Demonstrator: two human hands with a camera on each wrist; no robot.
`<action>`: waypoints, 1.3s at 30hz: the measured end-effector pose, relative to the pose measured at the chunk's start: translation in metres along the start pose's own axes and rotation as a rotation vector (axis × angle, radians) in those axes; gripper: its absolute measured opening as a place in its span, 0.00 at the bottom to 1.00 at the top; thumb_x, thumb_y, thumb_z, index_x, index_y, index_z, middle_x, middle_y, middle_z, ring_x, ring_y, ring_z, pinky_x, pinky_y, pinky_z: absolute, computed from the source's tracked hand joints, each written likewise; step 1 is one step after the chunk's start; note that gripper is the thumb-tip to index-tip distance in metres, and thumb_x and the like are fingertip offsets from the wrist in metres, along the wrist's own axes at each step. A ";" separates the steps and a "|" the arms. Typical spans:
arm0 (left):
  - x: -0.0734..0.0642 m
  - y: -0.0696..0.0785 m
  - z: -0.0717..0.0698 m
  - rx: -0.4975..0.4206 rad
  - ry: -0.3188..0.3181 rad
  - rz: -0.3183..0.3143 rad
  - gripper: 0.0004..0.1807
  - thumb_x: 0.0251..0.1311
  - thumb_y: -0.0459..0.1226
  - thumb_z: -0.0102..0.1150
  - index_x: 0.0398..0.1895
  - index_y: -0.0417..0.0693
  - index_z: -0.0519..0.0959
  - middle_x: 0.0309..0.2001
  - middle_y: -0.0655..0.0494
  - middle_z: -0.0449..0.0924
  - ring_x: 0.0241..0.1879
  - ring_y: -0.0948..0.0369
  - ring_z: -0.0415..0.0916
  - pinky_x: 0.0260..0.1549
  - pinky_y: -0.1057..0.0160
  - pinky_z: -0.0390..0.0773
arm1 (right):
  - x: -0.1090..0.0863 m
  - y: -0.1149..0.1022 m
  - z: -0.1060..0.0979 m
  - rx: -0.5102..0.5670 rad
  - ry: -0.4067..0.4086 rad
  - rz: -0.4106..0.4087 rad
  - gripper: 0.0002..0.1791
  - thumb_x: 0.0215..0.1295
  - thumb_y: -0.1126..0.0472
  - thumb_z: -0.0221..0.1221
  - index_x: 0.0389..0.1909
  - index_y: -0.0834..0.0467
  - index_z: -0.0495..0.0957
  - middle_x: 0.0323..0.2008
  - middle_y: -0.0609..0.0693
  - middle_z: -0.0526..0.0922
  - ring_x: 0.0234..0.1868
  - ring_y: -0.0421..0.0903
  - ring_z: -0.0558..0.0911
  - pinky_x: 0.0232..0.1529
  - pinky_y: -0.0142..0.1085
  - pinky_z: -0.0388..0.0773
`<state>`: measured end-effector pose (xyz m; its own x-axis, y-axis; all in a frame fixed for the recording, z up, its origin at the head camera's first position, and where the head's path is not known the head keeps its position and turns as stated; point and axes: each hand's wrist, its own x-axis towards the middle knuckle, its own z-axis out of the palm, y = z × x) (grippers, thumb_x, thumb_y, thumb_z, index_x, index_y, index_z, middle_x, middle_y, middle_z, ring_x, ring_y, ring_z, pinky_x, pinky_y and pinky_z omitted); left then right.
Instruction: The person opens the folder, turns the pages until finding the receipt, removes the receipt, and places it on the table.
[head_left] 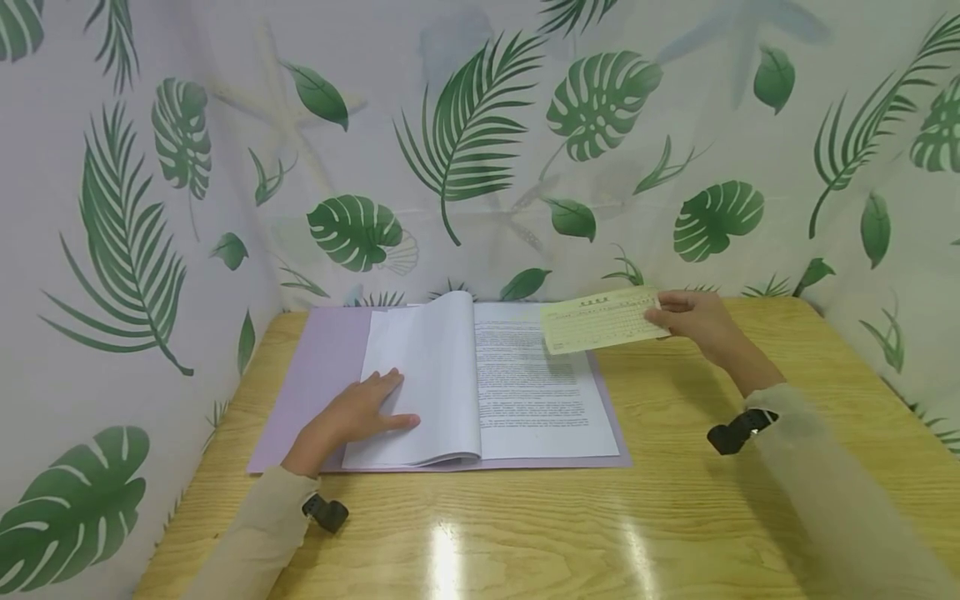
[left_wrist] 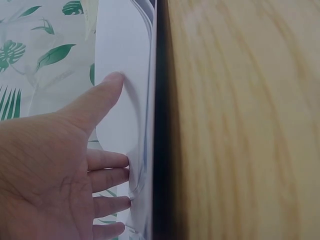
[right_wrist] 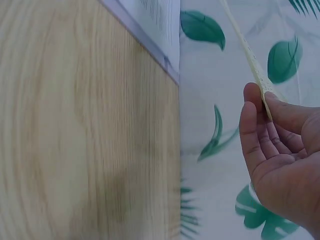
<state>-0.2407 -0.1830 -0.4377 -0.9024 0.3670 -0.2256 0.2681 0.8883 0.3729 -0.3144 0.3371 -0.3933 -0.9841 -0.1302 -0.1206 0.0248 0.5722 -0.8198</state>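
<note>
A purple folder [head_left: 322,350] lies spread on the table with a stack of white sheets inside. Its turned pages [head_left: 435,392] bulge up on the left, and a printed page [head_left: 532,400] faces up on the right. My left hand [head_left: 367,410] rests on the turned pages, thumb and fingers spread; the left wrist view shows the fingertips against the paper [left_wrist: 117,40]. Between thumb and fingers my right hand [head_left: 693,321] pinches the right end of a yellow printed slip [head_left: 600,321]. The slip is held above the upper right of the printed page, seen nearly edge-on in the right wrist view.
The wooden table [head_left: 540,533] extends in front of the folder and to its right. Behind and at both sides hangs a white cloth [head_left: 360,150] with green leaf prints. Each wrist wears a black strap device [head_left: 738,431].
</note>
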 end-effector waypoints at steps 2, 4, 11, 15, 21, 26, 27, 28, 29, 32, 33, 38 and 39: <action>0.000 -0.001 0.000 -0.008 -0.003 -0.005 0.50 0.65 0.61 0.60 0.79 0.38 0.57 0.79 0.40 0.55 0.79 0.38 0.50 0.76 0.37 0.54 | -0.002 0.010 -0.011 0.020 -0.004 0.003 0.43 0.75 0.47 0.58 0.77 0.70 0.55 0.75 0.70 0.61 0.52 0.28 0.75 0.44 0.17 0.78; 0.000 -0.001 0.001 -0.012 -0.004 -0.008 0.51 0.65 0.61 0.59 0.79 0.38 0.56 0.79 0.40 0.54 0.79 0.38 0.50 0.76 0.38 0.54 | -0.004 0.020 -0.020 0.044 -0.015 0.003 0.43 0.76 0.47 0.56 0.77 0.71 0.52 0.77 0.70 0.56 0.47 0.19 0.73 0.45 0.17 0.78; 0.000 -0.001 -0.001 -0.001 -0.003 0.001 0.50 0.66 0.61 0.58 0.79 0.37 0.57 0.79 0.40 0.55 0.79 0.38 0.50 0.77 0.38 0.54 | -0.013 0.044 -0.038 0.054 -0.004 -0.010 0.39 0.79 0.52 0.52 0.75 0.77 0.52 0.71 0.70 0.65 0.42 0.16 0.75 0.47 0.23 0.82; 0.000 0.000 -0.002 0.003 -0.001 0.006 0.49 0.67 0.60 0.58 0.78 0.37 0.57 0.79 0.39 0.56 0.78 0.38 0.51 0.77 0.38 0.54 | -0.016 0.054 -0.042 0.047 0.018 0.017 0.37 0.79 0.54 0.53 0.73 0.78 0.55 0.62 0.58 0.74 0.41 0.17 0.76 0.48 0.29 0.85; 0.001 -0.002 -0.002 0.000 0.013 0.020 0.48 0.68 0.60 0.57 0.78 0.36 0.58 0.78 0.39 0.57 0.78 0.38 0.52 0.76 0.38 0.55 | -0.019 0.066 -0.047 0.030 0.000 0.079 0.39 0.80 0.52 0.51 0.75 0.76 0.51 0.74 0.75 0.57 0.39 0.14 0.72 0.48 0.28 0.84; 0.002 -0.003 -0.002 -0.016 0.030 0.034 0.46 0.69 0.59 0.57 0.77 0.34 0.60 0.78 0.37 0.58 0.77 0.37 0.54 0.75 0.38 0.57 | -0.018 0.079 -0.050 -0.040 0.035 0.106 0.37 0.79 0.52 0.52 0.74 0.77 0.56 0.70 0.73 0.65 0.37 0.17 0.74 0.44 0.28 0.85; 0.002 -0.003 -0.002 -0.019 0.033 0.036 0.46 0.69 0.58 0.57 0.77 0.34 0.60 0.77 0.37 0.58 0.77 0.37 0.54 0.75 0.38 0.57 | -0.017 0.081 -0.050 -0.050 0.045 0.117 0.37 0.79 0.52 0.52 0.73 0.77 0.56 0.69 0.72 0.66 0.36 0.18 0.75 0.43 0.28 0.85; 0.002 -0.003 -0.002 -0.021 0.037 0.037 0.46 0.69 0.58 0.57 0.77 0.34 0.60 0.77 0.37 0.58 0.77 0.37 0.54 0.75 0.39 0.58 | -0.017 0.084 -0.050 -0.059 0.052 0.126 0.37 0.79 0.52 0.53 0.73 0.76 0.57 0.68 0.71 0.68 0.36 0.19 0.75 0.42 0.27 0.84; 0.002 -0.003 -0.002 -0.021 0.042 0.038 0.45 0.70 0.58 0.57 0.76 0.34 0.60 0.77 0.37 0.59 0.77 0.37 0.55 0.75 0.39 0.58 | -0.016 0.086 -0.051 -0.067 0.053 0.134 0.37 0.79 0.51 0.52 0.73 0.76 0.57 0.68 0.72 0.67 0.36 0.19 0.75 0.41 0.27 0.84; 0.001 -0.002 -0.002 -0.027 0.053 0.040 0.44 0.70 0.56 0.58 0.76 0.33 0.60 0.77 0.36 0.59 0.77 0.37 0.56 0.75 0.40 0.59 | -0.016 0.091 -0.052 -0.072 0.060 0.153 0.37 0.79 0.51 0.52 0.74 0.75 0.56 0.69 0.75 0.65 0.35 0.19 0.74 0.40 0.26 0.83; 0.001 -0.001 -0.002 -0.026 0.058 0.043 0.44 0.70 0.56 0.58 0.76 0.33 0.61 0.76 0.35 0.60 0.76 0.37 0.57 0.75 0.40 0.59 | -0.016 0.092 -0.052 -0.077 0.062 0.154 0.37 0.79 0.51 0.52 0.74 0.75 0.56 0.70 0.76 0.64 0.35 0.18 0.73 0.40 0.26 0.83; 0.001 -0.001 -0.002 -0.050 0.074 0.047 0.42 0.71 0.54 0.58 0.76 0.33 0.61 0.76 0.35 0.60 0.76 0.39 0.58 0.76 0.42 0.59 | -0.020 0.094 -0.053 -0.057 0.087 0.148 0.36 0.78 0.53 0.54 0.73 0.76 0.58 0.56 0.63 0.82 0.34 0.17 0.73 0.38 0.25 0.81; 0.001 -0.001 -0.002 -0.054 0.077 0.048 0.42 0.71 0.54 0.58 0.76 0.33 0.61 0.76 0.35 0.60 0.77 0.40 0.57 0.76 0.42 0.59 | -0.021 0.094 -0.053 -0.046 0.092 0.149 0.35 0.78 0.54 0.54 0.72 0.76 0.59 0.49 0.54 0.86 0.34 0.18 0.74 0.37 0.25 0.81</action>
<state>-0.2424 -0.1845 -0.4361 -0.9129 0.3844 -0.1374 0.2945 0.8533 0.4304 -0.3010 0.4361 -0.4385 -0.9821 0.0323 -0.1856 0.1658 0.6163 -0.7699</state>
